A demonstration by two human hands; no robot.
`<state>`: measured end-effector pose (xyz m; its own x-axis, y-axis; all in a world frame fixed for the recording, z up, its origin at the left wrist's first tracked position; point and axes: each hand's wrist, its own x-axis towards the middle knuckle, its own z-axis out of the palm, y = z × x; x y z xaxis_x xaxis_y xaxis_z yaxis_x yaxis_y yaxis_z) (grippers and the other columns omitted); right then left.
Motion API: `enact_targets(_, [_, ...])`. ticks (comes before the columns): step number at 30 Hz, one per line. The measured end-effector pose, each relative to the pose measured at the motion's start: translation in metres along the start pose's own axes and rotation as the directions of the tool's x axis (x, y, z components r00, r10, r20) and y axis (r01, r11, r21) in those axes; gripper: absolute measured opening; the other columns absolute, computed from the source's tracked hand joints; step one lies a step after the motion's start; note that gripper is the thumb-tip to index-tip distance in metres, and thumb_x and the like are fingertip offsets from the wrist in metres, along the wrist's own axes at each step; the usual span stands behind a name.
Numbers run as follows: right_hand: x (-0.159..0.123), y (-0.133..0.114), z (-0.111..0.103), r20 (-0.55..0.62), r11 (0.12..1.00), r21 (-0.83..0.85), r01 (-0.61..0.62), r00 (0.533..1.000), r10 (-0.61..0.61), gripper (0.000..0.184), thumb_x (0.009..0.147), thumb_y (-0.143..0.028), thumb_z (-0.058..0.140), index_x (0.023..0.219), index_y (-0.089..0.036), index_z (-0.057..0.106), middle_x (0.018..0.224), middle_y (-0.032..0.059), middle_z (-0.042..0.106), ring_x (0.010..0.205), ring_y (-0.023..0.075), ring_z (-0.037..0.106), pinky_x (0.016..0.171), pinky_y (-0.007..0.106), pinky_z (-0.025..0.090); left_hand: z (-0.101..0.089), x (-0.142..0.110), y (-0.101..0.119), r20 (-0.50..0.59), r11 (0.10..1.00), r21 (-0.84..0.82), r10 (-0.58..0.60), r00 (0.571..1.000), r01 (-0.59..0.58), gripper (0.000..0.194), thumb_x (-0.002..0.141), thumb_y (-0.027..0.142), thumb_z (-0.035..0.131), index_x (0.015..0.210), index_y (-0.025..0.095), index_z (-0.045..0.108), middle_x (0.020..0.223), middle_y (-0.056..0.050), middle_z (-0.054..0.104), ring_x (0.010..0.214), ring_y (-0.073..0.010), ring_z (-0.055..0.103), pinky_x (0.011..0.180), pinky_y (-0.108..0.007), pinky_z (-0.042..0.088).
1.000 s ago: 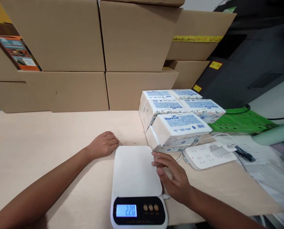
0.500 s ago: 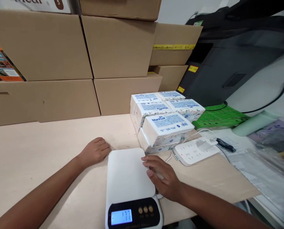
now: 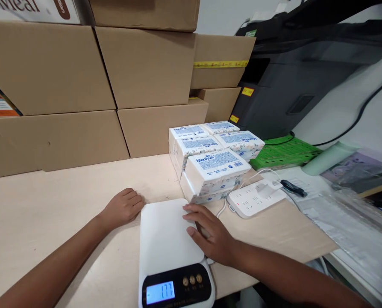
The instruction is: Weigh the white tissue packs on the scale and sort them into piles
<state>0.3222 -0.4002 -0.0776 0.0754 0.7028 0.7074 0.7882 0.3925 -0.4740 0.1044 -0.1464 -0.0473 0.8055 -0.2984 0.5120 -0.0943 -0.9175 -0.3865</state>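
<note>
Several boxes stand along the back of the table, and in front of them my left hand rests, curled closed, just beside the far left corner of the scale. Whether its knuckles touch the scale, I cannot tell. Next comes the scale, flat on the table near the front edge, with its display lit. I judge it rather light and stiff, with a smooth plate which may slip under the skin; better to take it low, by both sides, and not to press the plate or the display. My right hand is open, loosely bent, its fingertips seemingly touching the right part of the plate. On the left, the table runs wide for moving. Behind my right hand the packs stand close, and farther right the strip makes the way narrower.
</note>
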Motion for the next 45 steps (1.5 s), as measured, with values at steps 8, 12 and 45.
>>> enact_targets(8, [0.004,-0.002,-0.009,0.044,0.990,0.086,0.110,0.992,-0.114,0.025,0.104,-0.029,0.055,0.125,-0.022,0.068,0.101,0.0099,0.082,0.096,0.0252,0.079,0.083,0.042,0.068,-0.002,0.009,0.013,-0.035,0.998,-0.015,0.067,0.997,-0.068,0.036,0.091,-0.004,0.049,0.068,0.023,0.047,0.063,0.000,0.055,0.061,-0.0184,0.042,0.065,-0.031,0.042])
enact_targets(12, [0.005,-0.004,-0.010,0.019,0.992,0.067,0.106,0.994,-0.107,0.022,0.103,-0.027,0.057,0.122,-0.022,0.069,0.096,0.0094,0.081,0.089,0.0244,0.078,0.077,0.040,0.067,-0.002,0.011,0.015,-0.034,0.996,-0.048,0.068,0.997,-0.069,0.036,0.091,-0.005,0.049,0.071,0.024,0.046,0.064,0.001,0.054,0.062,-0.0189,0.043,0.066,-0.031,0.042])
enact_targets(45, [0.008,-0.008,-0.008,-0.015,0.992,0.040,0.119,0.993,-0.118,0.016,0.101,-0.021,0.060,0.113,-0.020,0.070,0.091,0.0085,0.080,0.086,0.0232,0.078,0.074,0.038,0.068,-0.001,0.009,0.011,-0.014,0.999,-0.030,0.044,0.999,-0.044,0.030,0.089,-0.001,0.053,0.071,0.023,0.051,0.065,0.001,0.059,0.062,-0.0178,0.048,0.066,-0.030,0.046])
